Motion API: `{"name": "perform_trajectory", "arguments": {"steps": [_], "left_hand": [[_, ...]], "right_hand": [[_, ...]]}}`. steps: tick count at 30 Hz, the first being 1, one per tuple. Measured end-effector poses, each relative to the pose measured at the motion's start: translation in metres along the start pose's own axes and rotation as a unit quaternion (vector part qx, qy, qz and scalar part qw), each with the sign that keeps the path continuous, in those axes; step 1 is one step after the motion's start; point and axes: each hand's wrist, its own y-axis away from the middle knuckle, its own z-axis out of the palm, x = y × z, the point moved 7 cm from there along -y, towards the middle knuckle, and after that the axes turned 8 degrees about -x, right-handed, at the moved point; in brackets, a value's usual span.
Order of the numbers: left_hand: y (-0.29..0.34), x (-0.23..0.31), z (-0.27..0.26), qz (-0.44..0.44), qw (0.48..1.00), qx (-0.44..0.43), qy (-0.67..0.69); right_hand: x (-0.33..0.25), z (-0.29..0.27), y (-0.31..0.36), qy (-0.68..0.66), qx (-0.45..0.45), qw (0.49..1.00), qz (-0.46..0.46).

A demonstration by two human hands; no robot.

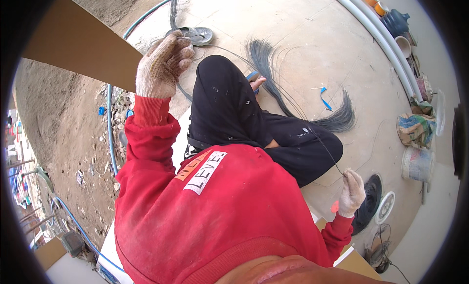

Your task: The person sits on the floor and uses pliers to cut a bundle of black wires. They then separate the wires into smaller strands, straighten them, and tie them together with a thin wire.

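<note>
My left hand (165,64), in a knitted whitish glove, is raised at the upper left with its fingers curled around thin wire. Long dark strands of wire (288,99) stretch from there across my bent leg. At the lower right my right hand (351,192), gloved too, pinches the other end of these strands between thumb and fingers. A grey bundle of loose wire (273,81) lies bent on the floor beyond my knees, both of its ends fanned out. More wire (174,11) hangs or lies above my left hand, partly hidden by it.
A grey sandal (199,36) and a blue strip (324,99) lie on the concrete floor. White pipes (386,37) run along the right, near a sack (415,128), a bucket (417,164) and a black coil (370,204). A brown board (80,40) juts in beside my left hand.
</note>
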Motion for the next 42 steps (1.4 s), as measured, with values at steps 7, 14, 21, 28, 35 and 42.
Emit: {"name": "perform_trajectory", "arguments": {"steps": [7, 14, 21, 28, 35, 42], "left_hand": [[-0.068, -0.097, -0.032, -0.178, 0.957, -0.062, 0.221], [-0.074, -0.109, -0.058, -0.159, 0.985, 0.052, 0.033], [-0.076, -0.131, -0.07, -0.199, 0.973, 0.079, 0.09], [-0.079, -0.119, -0.118, -0.158, 0.96, 0.197, -0.118], [-0.062, -0.099, -0.039, -0.017, 0.451, -0.056, -0.891], [-0.032, -0.119, 0.069, 0.016, 0.586, -0.384, -0.714]], "right_hand": [[-0.004, 0.045, 0.001, 0.098, -0.039, 0.993, -0.047], [0.016, 0.086, 0.035, 0.073, -0.016, 0.997, 0.03], [0.026, 0.093, 0.041, 0.078, 0.012, 0.993, 0.091], [0.009, 0.108, -0.016, 0.068, -0.011, 0.997, 0.034], [-0.008, 0.098, -0.06, 0.112, -0.063, 0.991, -0.045], [-0.001, 0.083, -0.072, 0.136, -0.067, 0.987, -0.061]]}}
